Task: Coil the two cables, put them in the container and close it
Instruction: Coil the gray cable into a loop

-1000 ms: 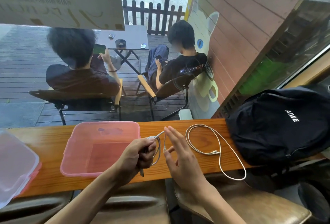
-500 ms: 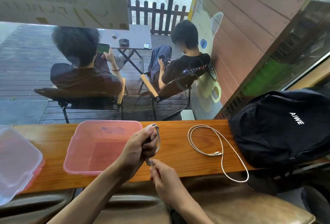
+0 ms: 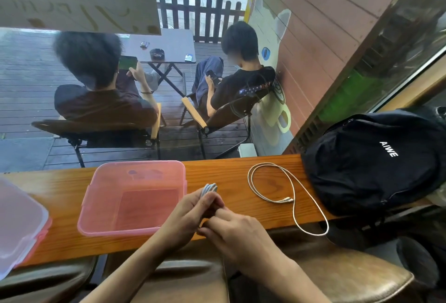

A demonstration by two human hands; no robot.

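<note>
My left hand [image 3: 190,213] grips a small coil of white cable [image 3: 209,188]; the loops stick out above my fingers, just right of the open pink container [image 3: 135,229]. My right hand [image 3: 235,229] meets the left from below, its fingertips curled at the coil's lower end, which is hidden between the hands. A second white cable [image 3: 288,191] lies loose on the wooden counter [image 3: 217,171] to the right, one loop hanging over the near edge. The container's clear lid [image 3: 17,223] with pink clips lies at the far left.
A black backpack [image 3: 376,158] sits on the counter's right end, close to the loose cable. Brown leather seats [image 3: 337,276] are below the counter. Behind the glass, two people sit in chairs on a wooden deck.
The cable in my left hand has gone from a wide loop to a tight bundle. My right hand dropped below the counter edge, then came back up against the left hand.
</note>
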